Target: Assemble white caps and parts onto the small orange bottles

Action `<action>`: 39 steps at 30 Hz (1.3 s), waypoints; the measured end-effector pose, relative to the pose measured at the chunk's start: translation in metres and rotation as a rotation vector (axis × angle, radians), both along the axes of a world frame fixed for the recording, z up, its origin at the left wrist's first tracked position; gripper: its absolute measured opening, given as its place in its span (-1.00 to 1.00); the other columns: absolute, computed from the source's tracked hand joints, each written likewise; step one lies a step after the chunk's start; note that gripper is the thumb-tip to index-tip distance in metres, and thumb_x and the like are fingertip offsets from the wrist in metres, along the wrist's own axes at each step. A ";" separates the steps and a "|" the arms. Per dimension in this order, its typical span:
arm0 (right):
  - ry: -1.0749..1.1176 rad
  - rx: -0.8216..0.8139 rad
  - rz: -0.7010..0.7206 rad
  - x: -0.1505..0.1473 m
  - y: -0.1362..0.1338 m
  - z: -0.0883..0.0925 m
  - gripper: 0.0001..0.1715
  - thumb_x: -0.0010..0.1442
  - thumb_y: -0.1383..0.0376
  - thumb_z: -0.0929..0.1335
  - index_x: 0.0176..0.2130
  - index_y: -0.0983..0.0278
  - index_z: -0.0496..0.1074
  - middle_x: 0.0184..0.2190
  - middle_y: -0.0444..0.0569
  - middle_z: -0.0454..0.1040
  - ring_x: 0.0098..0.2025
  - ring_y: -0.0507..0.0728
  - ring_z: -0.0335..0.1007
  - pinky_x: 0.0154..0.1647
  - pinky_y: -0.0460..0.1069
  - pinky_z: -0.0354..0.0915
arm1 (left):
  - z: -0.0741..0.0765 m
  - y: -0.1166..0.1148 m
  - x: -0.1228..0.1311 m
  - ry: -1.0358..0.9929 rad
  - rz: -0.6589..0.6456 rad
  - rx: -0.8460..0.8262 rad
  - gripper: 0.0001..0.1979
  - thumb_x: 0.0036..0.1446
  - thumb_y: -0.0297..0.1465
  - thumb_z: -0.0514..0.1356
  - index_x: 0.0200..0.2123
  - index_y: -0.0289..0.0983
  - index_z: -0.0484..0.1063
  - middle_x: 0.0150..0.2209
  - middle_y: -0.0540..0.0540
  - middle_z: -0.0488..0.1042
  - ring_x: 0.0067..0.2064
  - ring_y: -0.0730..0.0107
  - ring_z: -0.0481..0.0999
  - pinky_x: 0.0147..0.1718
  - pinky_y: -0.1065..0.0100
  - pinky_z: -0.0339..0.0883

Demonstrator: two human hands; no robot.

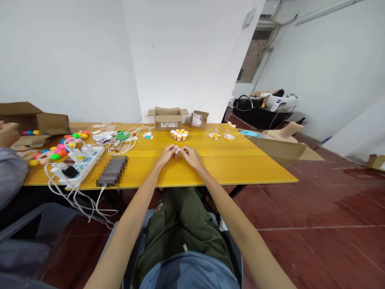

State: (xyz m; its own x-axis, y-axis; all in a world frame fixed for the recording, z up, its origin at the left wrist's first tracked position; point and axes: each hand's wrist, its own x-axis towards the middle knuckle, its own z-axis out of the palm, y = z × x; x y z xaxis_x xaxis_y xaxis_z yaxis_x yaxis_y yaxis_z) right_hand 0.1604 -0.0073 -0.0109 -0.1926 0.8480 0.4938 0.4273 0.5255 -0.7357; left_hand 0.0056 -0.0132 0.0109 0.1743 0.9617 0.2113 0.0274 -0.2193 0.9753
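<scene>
My left hand and my right hand meet over the yellow table, fingertips pinched together. Between them is a small whitish piece, too small and covered to name, which both hands grip. Just beyond my hands stands a cluster of small white cups with yellow-orange tops. To the right lie small white and orange parts, with more orange and white parts beside them. On the left is a little pile of white and blue parts.
An open cardboard box and a smaller box stand by the wall. Left are a power strip with tangled cables, a blurred-out dark device and colourful balls. Another person's sleeve shows at far left.
</scene>
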 end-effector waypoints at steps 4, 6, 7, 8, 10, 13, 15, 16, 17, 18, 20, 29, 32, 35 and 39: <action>0.006 -0.005 -0.031 0.000 -0.001 0.001 -0.76 0.16 0.05 0.34 -0.34 0.15 0.40 -0.32 -0.09 0.57 -0.37 0.14 0.48 -0.25 0.04 0.37 | 0.000 0.000 0.000 -0.012 -0.002 -0.008 -0.66 0.10 -0.18 0.28 -0.58 -0.23 0.32 -0.64 0.09 0.33 -0.56 0.48 0.37 -0.48 0.44 0.32; -0.007 -0.003 -0.029 0.000 -0.001 0.000 -0.76 0.17 0.05 0.34 -0.36 0.16 0.40 -0.35 -0.10 0.57 -0.37 0.15 0.48 -0.26 0.03 0.37 | -0.001 0.000 0.000 -0.014 -0.006 -0.008 -0.66 0.11 -0.18 0.28 -0.57 -0.23 0.33 -0.63 0.08 0.34 -0.55 0.48 0.37 -0.47 0.44 0.32; -0.015 -0.004 -0.024 0.000 0.000 0.000 -0.74 0.19 0.05 0.32 -0.38 0.16 0.39 -0.38 -0.10 0.56 -0.37 0.15 0.48 -0.26 0.03 0.37 | -0.001 0.001 0.000 -0.013 -0.008 -0.007 -0.66 0.11 -0.18 0.28 -0.57 -0.24 0.33 -0.62 0.08 0.35 -0.54 0.48 0.38 -0.47 0.44 0.32; -0.018 -0.003 -0.021 0.000 0.000 0.000 -0.73 0.21 0.04 0.31 -0.39 0.16 0.39 -0.39 -0.10 0.56 -0.36 0.15 0.48 -0.26 0.03 0.37 | -0.002 0.001 -0.001 -0.011 -0.009 -0.007 -0.66 0.10 -0.17 0.28 -0.57 -0.24 0.33 -0.62 0.07 0.36 -0.54 0.48 0.39 -0.46 0.43 0.32; -0.016 0.002 -0.026 0.000 0.000 -0.001 -0.74 0.21 0.05 0.31 -0.36 0.16 0.41 -0.37 -0.10 0.57 -0.35 0.14 0.48 -0.25 0.03 0.37 | -0.004 0.003 -0.001 -0.010 -0.007 -0.008 -0.66 0.09 -0.16 0.29 -0.57 -0.24 0.34 -0.61 0.07 0.36 -0.52 0.46 0.40 -0.45 0.43 0.32; -0.019 0.001 -0.039 0.000 0.000 -0.001 -0.80 0.15 0.09 0.36 -0.30 0.16 0.42 -0.32 -0.11 0.58 -0.34 0.14 0.49 -0.25 0.02 0.37 | -0.006 0.005 -0.003 -0.015 -0.011 -0.014 -0.67 0.08 -0.15 0.30 -0.54 -0.24 0.37 -0.60 0.06 0.38 -0.49 0.44 0.43 -0.43 0.42 0.33; -0.024 -0.008 -0.034 0.000 0.000 -0.001 -0.82 0.14 0.12 0.37 -0.30 0.16 0.42 -0.33 -0.12 0.58 -0.35 0.14 0.49 -0.26 0.02 0.38 | -0.007 0.006 -0.003 -0.021 -0.016 -0.017 -0.69 0.07 -0.15 0.31 -0.52 -0.25 0.39 -0.58 0.05 0.39 -0.47 0.43 0.44 -0.42 0.41 0.33; -0.022 -0.012 -0.032 -0.001 0.000 -0.001 -0.82 0.13 0.13 0.37 -0.30 0.16 0.42 -0.32 -0.12 0.58 -0.35 0.14 0.49 -0.25 0.03 0.38 | -0.007 0.006 -0.003 -0.024 -0.019 -0.019 -0.69 0.07 -0.15 0.31 -0.51 -0.25 0.40 -0.58 0.05 0.40 -0.47 0.43 0.44 -0.42 0.41 0.33; -0.017 -0.015 -0.030 -0.001 0.000 -0.001 -0.82 0.12 0.13 0.38 -0.28 0.16 0.42 -0.30 -0.11 0.58 -0.36 0.14 0.49 -0.25 0.03 0.38 | -0.008 0.006 -0.003 -0.028 -0.021 -0.020 -0.69 0.06 -0.15 0.32 -0.51 -0.25 0.41 -0.58 0.05 0.40 -0.47 0.43 0.44 -0.42 0.41 0.32; -0.009 -0.016 -0.028 -0.001 0.000 -0.001 -0.80 0.10 0.14 0.40 -0.26 0.16 0.42 -0.27 -0.11 0.58 -0.35 0.14 0.49 -0.25 0.03 0.38 | -0.008 0.006 -0.003 -0.031 -0.025 -0.020 -0.70 0.04 -0.15 0.33 -0.49 -0.25 0.42 -0.58 0.05 0.41 -0.47 0.42 0.44 -0.42 0.41 0.32; 0.008 -0.017 -0.016 -0.001 0.000 -0.002 -0.76 0.06 0.17 0.42 -0.22 0.16 0.42 -0.23 -0.10 0.58 -0.34 0.14 0.49 -0.25 0.04 0.38 | -0.008 0.006 -0.003 -0.038 -0.033 -0.022 -0.71 0.02 -0.15 0.35 -0.47 -0.25 0.44 -0.57 0.05 0.43 -0.46 0.42 0.44 -0.41 0.40 0.32; 0.099 0.036 0.075 0.000 0.005 -0.005 -0.82 0.06 0.20 0.39 -0.27 0.18 0.44 -0.31 -0.13 0.57 -0.33 0.12 0.45 -0.27 0.00 0.37 | -0.008 0.006 -0.004 -0.017 -0.014 -0.020 -0.68 -0.05 -0.15 0.39 -0.34 -0.25 0.47 -0.41 0.00 0.55 -0.32 0.37 0.51 -0.31 0.40 0.32; 0.128 0.040 0.051 0.000 0.005 -0.004 -0.81 0.04 0.20 0.39 -0.28 0.18 0.43 -0.33 -0.13 0.56 -0.34 0.12 0.44 -0.30 -0.01 0.36 | -0.009 0.007 -0.004 0.002 0.015 0.000 -0.66 0.03 -0.08 0.32 -0.42 -0.25 0.44 -0.48 0.01 0.50 -0.35 0.38 0.49 -0.34 0.40 0.31; 0.151 0.036 0.025 0.000 0.005 -0.004 -0.80 0.02 0.19 0.40 -0.29 0.19 0.42 -0.32 -0.13 0.55 -0.34 0.12 0.43 -0.32 -0.01 0.34 | -0.009 0.009 -0.004 0.031 0.032 0.030 -0.61 0.10 -0.05 0.26 -0.52 -0.25 0.39 -0.57 0.02 0.43 -0.41 0.38 0.45 -0.37 0.39 0.30; 0.151 0.042 0.023 0.000 0.005 -0.004 -0.80 0.01 0.18 0.41 -0.31 0.18 0.41 -0.34 -0.13 0.54 -0.34 0.12 0.43 -0.30 0.00 0.35 | -0.009 0.008 -0.004 0.067 0.022 0.057 -0.60 0.10 -0.07 0.27 -0.58 -0.24 0.37 -0.62 0.03 0.36 -0.46 0.40 0.41 -0.41 0.38 0.28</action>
